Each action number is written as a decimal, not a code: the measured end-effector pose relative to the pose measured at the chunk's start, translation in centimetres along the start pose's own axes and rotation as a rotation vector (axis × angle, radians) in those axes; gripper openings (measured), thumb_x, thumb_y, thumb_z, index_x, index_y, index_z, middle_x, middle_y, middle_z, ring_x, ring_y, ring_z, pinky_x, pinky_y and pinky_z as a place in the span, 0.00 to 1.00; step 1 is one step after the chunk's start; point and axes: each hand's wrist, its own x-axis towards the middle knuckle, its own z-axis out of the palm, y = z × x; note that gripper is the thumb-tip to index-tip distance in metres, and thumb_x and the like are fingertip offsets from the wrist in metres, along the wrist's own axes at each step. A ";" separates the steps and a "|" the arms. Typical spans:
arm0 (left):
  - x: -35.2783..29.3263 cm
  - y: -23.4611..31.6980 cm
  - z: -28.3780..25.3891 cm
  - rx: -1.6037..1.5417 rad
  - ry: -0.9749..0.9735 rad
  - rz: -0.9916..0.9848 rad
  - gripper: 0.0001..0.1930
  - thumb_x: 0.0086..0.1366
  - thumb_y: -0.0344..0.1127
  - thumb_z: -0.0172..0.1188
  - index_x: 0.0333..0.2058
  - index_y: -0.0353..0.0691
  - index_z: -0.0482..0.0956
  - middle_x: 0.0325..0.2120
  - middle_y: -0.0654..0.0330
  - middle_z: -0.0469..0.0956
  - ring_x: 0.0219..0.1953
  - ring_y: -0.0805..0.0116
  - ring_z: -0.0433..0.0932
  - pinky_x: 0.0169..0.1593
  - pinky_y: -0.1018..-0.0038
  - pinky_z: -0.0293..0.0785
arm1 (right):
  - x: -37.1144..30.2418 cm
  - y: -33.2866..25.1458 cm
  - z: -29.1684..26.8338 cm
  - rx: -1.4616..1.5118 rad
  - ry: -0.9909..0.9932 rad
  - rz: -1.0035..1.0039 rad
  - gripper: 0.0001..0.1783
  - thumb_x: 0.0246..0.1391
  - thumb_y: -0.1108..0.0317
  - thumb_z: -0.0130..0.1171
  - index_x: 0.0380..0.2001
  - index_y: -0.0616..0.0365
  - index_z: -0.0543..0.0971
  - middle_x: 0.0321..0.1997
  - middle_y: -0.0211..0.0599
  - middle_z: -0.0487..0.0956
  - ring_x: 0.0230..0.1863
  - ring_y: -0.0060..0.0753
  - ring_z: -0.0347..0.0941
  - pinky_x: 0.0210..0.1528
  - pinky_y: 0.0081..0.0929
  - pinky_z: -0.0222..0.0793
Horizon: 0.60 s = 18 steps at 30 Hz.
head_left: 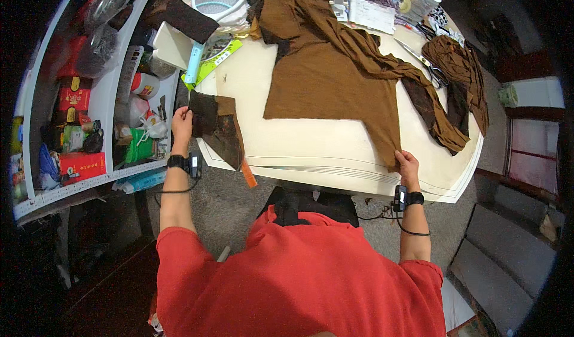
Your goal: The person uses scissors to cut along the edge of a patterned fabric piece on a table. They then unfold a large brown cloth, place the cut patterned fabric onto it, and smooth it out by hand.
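My left hand [182, 126] pinches the left edge of a small dark brown fabric piece [216, 122], which hangs partly over the table's left front edge. Off to the right, my right hand [408, 166] is closed on the lower tip of a large brown cloth [329, 83]. This cloth lies spread over the white tabletop [299, 148], with a long narrow part trailing toward the right. An orange strip [249, 174] sticks out below the dark piece at the table edge. Both wrists wear black straps with small devices and cables.
Scissors [435, 72] lie right of the brown cloth, beside a bundled brown fabric [454, 59]. A bright green ruler [230, 54] is at the back left. Packed shelves [110, 110] stand close on the left. Papers [372, 15] and a white cup-like container [426, 1] sit at the back.
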 end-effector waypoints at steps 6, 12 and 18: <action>0.2 0.0 1.0 0.367 0.064 -0.175 0.28 0.57 0.38 0.57 0.57 0.36 0.66 0.48 0.45 0.75 0.51 0.45 0.73 0.55 0.57 0.67 | -1.8 -2.4 1.2 0.005 -0.038 -0.003 0.10 0.55 0.66 0.62 0.37 0.59 0.77 0.30 0.30 0.78 0.26 0.25 0.76 0.27 0.28 0.79; -4.8 8.1 8.4 0.302 0.010 0.389 0.13 0.53 0.31 0.58 0.38 0.34 0.78 0.39 0.47 0.77 0.43 0.49 0.74 0.49 0.62 0.71 | -2.5 -3.6 1.2 0.018 -0.056 -0.016 0.11 0.55 0.66 0.61 0.38 0.60 0.77 0.31 0.33 0.79 0.28 0.27 0.77 0.27 0.29 0.80; -10.4 14.2 16.4 0.195 -0.107 -0.033 0.16 0.57 0.40 0.61 0.41 0.36 0.78 0.38 0.49 0.76 0.42 0.51 0.76 0.48 0.61 0.71 | -1.1 -3.3 0.6 0.040 -0.026 -0.010 0.13 0.55 0.68 0.59 0.42 0.63 0.76 0.33 0.35 0.78 0.29 0.31 0.78 0.26 0.34 0.81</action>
